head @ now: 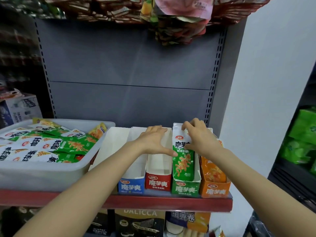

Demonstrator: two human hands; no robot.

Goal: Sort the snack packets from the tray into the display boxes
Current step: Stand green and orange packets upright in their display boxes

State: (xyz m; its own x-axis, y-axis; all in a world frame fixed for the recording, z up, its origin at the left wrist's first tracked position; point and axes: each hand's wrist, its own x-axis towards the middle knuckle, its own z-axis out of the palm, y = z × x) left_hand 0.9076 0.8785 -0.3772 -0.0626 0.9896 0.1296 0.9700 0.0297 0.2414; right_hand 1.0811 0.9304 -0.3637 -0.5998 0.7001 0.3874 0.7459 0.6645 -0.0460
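A white plastic tray (42, 171) at the left holds several green, white and yellow snack packets (75, 145). Four display boxes stand in a row on the shelf: blue (131, 186), red (158, 183), green (185, 189), orange (215, 189). A green and white packet (183, 164) lies in the green box. My right hand (199, 136) pinches that packet near its top end. My left hand (154, 141) rests open across the top of the red box, thumb touching the green box's wall. Orange packets (212, 170) lie in the orange box.
The shelf has a red front edge (153, 202) and a grey back panel (130, 74). Packets hang from above (179, 23). A cardboard carton (20, 108) stands behind the tray. Green packs (301, 139) sit on a rack at the right. Boxed goods (140, 223) fill the shelf below.
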